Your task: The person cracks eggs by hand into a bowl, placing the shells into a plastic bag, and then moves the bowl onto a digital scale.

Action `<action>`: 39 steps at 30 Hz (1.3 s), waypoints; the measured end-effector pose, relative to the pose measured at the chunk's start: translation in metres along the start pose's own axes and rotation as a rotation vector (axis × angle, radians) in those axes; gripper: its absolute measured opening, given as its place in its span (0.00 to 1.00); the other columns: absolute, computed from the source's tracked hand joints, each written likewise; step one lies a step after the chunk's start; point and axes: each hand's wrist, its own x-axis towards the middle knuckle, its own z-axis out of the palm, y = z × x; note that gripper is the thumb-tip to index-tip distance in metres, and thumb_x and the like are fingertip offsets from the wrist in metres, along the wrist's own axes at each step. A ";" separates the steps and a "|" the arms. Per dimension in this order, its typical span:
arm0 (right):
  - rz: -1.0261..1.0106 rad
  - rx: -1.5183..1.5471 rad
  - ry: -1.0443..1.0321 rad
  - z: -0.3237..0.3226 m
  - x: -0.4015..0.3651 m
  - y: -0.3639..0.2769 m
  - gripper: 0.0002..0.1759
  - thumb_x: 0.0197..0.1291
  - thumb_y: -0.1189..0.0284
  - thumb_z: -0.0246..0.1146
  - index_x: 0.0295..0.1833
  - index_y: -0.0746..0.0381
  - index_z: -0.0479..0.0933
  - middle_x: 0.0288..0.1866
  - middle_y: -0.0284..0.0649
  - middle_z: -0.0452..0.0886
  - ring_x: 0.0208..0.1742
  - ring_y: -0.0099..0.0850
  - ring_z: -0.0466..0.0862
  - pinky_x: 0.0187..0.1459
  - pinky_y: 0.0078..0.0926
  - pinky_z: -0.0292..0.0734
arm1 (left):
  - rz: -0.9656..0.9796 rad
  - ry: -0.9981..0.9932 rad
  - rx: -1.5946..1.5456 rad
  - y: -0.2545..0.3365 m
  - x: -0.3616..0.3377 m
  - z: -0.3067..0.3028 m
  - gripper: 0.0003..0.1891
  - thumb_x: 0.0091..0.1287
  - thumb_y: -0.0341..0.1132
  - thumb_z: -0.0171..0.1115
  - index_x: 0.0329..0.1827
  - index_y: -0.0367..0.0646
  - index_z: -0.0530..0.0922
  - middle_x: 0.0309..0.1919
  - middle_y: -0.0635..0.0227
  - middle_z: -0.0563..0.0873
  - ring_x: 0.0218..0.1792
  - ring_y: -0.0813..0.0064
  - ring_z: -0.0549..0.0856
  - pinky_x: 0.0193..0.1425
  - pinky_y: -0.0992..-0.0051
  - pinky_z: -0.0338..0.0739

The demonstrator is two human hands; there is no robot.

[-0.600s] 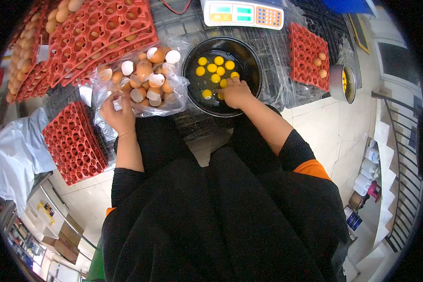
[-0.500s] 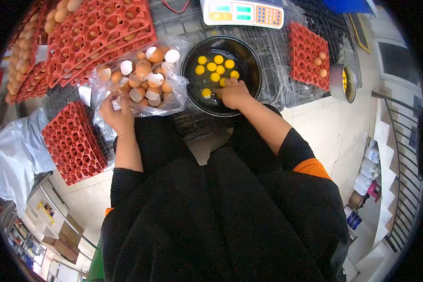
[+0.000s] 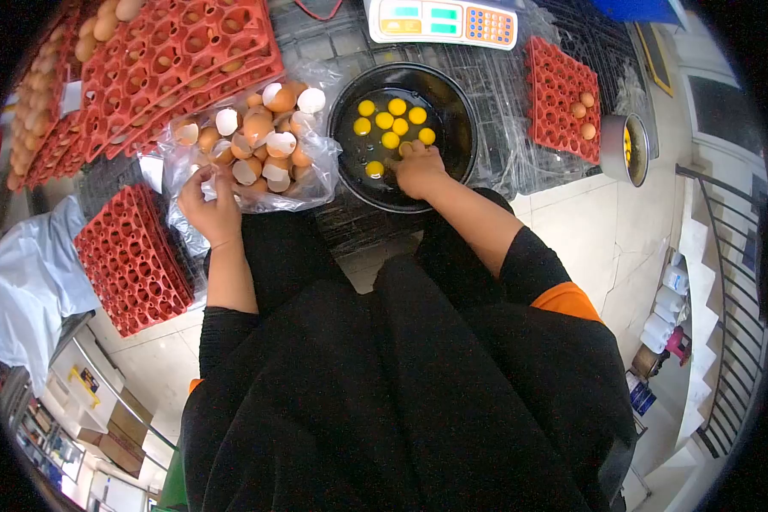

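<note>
My right hand (image 3: 420, 173) reaches into a dark round bowl (image 3: 465, 171), fingers bent downward and thumb apart at the near side of the egg yolks (image 3: 390, 139). Several whole yolks lie in clear egg white there, and one is mostly covered by my fingertips. My left hand (image 3: 211, 205) is at the near left edge of a clear plastic bag (image 3: 303, 198), thumb and fingers slightly apart; I see nothing held in it. Broken brown eggshells (image 3: 256, 128) with white insides are heaped in that bag.
Stacked red egg trays (image 3: 179, 60) rise at the far left, some holding eggs. Another red tray stack (image 3: 132, 260) stands nearer. A scale (image 3: 442, 21) sits behind the bowl. To the right are a red tray (image 3: 559, 98) with 3 eggs and a metal pot (image 3: 614, 149) containing yolks.
My right hand has shifted slightly left and toward me, its fingers now covering more of the yolk beneath them. My left hand stays almost in place beside the bag.
</note>
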 end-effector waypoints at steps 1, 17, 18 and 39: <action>0.011 -0.005 -0.034 -0.003 0.001 -0.001 0.19 0.63 0.65 0.44 0.56 0.48 0.75 0.58 0.38 0.69 0.61 0.38 0.65 0.58 0.44 0.59 | -0.011 -0.005 -0.003 0.001 0.000 -0.001 0.12 0.55 0.34 0.66 0.39 0.40 0.79 0.37 0.63 0.82 0.40 0.65 0.77 0.43 0.70 0.70; -0.003 0.022 -0.052 -0.013 -0.005 -0.001 0.22 0.61 0.66 0.47 0.61 0.40 0.70 0.60 0.40 0.67 0.64 0.39 0.63 0.60 0.43 0.59 | -0.048 0.021 -0.076 -0.002 0.000 0.002 0.09 0.52 0.33 0.65 0.36 0.42 0.80 0.34 0.67 0.81 0.39 0.66 0.74 0.43 0.70 0.67; -0.002 0.023 -0.057 -0.014 -0.005 -0.001 0.22 0.61 0.66 0.47 0.61 0.40 0.70 0.60 0.40 0.67 0.64 0.39 0.63 0.60 0.43 0.59 | -0.043 0.026 -0.077 -0.001 0.001 0.002 0.09 0.53 0.34 0.65 0.36 0.42 0.80 0.34 0.67 0.81 0.38 0.67 0.74 0.43 0.71 0.67; 0.049 0.074 -0.091 -0.009 -0.004 0.002 0.22 0.61 0.67 0.46 0.61 0.48 0.70 0.62 0.41 0.66 0.65 0.39 0.62 0.60 0.45 0.58 | -0.023 0.037 -0.089 0.001 0.001 0.002 0.08 0.53 0.34 0.65 0.35 0.43 0.80 0.33 0.68 0.81 0.38 0.68 0.74 0.41 0.72 0.67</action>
